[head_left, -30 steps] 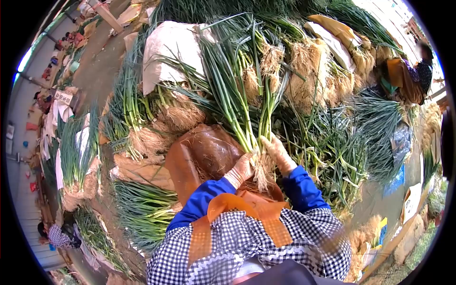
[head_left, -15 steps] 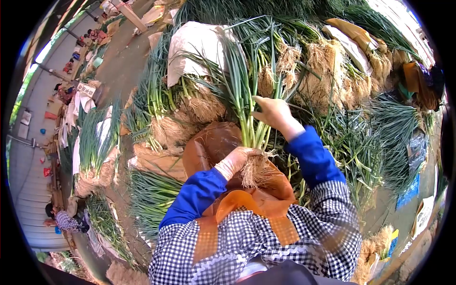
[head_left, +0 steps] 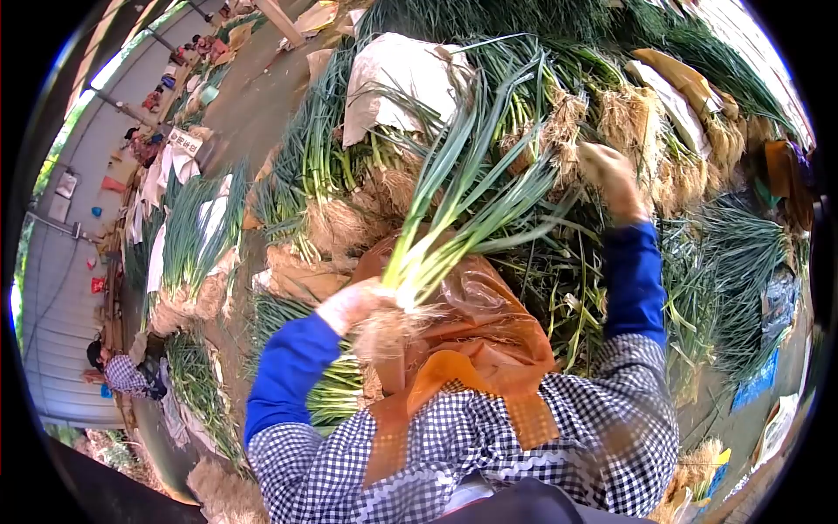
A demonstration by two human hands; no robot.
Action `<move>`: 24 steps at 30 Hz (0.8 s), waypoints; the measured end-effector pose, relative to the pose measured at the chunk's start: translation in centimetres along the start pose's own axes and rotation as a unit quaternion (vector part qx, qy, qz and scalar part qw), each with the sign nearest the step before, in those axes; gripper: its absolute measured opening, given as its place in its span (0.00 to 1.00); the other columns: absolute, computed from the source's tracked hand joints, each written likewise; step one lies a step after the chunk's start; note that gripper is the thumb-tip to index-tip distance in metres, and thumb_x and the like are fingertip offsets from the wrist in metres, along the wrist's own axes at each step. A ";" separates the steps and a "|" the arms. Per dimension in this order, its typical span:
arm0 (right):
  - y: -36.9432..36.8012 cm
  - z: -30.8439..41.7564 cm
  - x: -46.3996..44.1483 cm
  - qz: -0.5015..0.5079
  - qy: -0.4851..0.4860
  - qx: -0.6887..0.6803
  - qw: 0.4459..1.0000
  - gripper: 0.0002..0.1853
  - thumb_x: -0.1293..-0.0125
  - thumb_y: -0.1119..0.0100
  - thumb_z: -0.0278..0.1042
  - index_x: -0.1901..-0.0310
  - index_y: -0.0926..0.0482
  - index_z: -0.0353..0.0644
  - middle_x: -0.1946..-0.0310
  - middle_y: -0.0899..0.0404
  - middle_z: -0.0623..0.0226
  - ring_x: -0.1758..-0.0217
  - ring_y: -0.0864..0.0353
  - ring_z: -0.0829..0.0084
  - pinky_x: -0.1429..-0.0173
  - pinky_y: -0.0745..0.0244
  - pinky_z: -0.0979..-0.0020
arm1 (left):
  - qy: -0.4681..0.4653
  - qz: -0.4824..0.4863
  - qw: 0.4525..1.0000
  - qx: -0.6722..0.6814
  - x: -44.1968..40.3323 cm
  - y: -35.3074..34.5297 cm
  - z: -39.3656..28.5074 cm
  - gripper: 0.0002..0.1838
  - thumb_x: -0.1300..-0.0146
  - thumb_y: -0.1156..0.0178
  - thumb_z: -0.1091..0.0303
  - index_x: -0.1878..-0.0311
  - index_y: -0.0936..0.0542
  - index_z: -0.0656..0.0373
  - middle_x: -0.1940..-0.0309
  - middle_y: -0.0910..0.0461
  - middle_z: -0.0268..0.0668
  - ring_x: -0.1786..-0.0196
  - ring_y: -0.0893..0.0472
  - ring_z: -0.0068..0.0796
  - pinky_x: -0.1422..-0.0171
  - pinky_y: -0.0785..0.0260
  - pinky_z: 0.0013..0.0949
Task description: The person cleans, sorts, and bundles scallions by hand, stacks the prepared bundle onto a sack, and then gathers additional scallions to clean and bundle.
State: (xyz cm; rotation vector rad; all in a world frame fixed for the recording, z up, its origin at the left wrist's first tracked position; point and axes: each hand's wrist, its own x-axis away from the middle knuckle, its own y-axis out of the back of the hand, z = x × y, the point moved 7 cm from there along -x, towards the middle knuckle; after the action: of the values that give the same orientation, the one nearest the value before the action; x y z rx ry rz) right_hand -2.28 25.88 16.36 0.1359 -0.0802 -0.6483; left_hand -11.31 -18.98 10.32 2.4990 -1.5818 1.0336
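My left hand [head_left: 351, 306] is closed around a bunch of green onions [head_left: 428, 253] just above the roots. The pale root tuft hangs below that hand, and the green leaves fan up and to the right, tilted over my lap. Farther right, my right hand [head_left: 615, 179] is apart from the bunch, beside the hanging roots [head_left: 563, 122] of the piled green onions. Its fingers look curled in, and whatever they hold, if anything, cannot be made out. An orange-brown apron [head_left: 489, 306] covers my lap under the bunch.
A large heap of green onions [head_left: 524, 22] lies ahead, with a white sack [head_left: 397, 87] over part of it. Loose leaves [head_left: 567, 279] are strewn at the right. Sorted onions [head_left: 196, 227] stand at the left. A person [head_left: 127, 375] sits at the far left.
My left hand has moved left with the green onions, which now lean to the right and spread apart. My right hand has left the bunch, moving right and slightly up, and its fingers have curled.
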 end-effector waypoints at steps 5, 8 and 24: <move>8.9 -11.1 5.5 -0.026 -0.040 -0.112 0.993 0.20 0.29 0.62 0.40 0.42 0.34 0.36 0.48 0.28 0.57 0.52 0.25 0.64 0.47 0.27 0.64 | 0.113 -0.069 0.989 -0.063 9.3 3.1 -4.5 0.19 0.46 0.40 0.74 0.50 0.25 0.66 0.58 0.20 0.39 0.57 0.21 0.28 0.49 0.28 0.30; 1.3 -6.1 6.9 0.120 -0.065 0.311 0.941 0.19 0.37 0.48 0.45 0.53 0.25 0.39 0.60 0.20 0.59 0.59 0.19 0.61 0.56 0.24 0.65 | 0.050 -0.106 0.899 -0.422 12.0 6.4 -7.8 0.18 0.45 0.42 0.74 0.50 0.25 0.65 0.59 0.20 0.40 0.65 0.22 0.24 0.57 0.28 0.27; -33.0 6.5 14.2 0.484 0.548 0.238 0.639 0.07 0.41 0.49 0.36 0.64 0.26 0.44 0.65 0.29 0.57 0.63 0.25 0.56 0.61 0.26 0.59 | -0.143 -0.210 0.058 -0.965 23.0 -5.4 -22.9 0.21 0.55 0.45 0.67 0.52 0.27 0.46 0.54 0.25 0.38 0.47 0.27 0.41 0.41 0.34 0.44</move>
State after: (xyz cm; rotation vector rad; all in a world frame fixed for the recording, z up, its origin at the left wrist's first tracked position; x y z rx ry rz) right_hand -11.46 -9.40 18.20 0.9188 0.8359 0.6518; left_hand -12.65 -27.02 42.13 0.4235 -0.3924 -1.2672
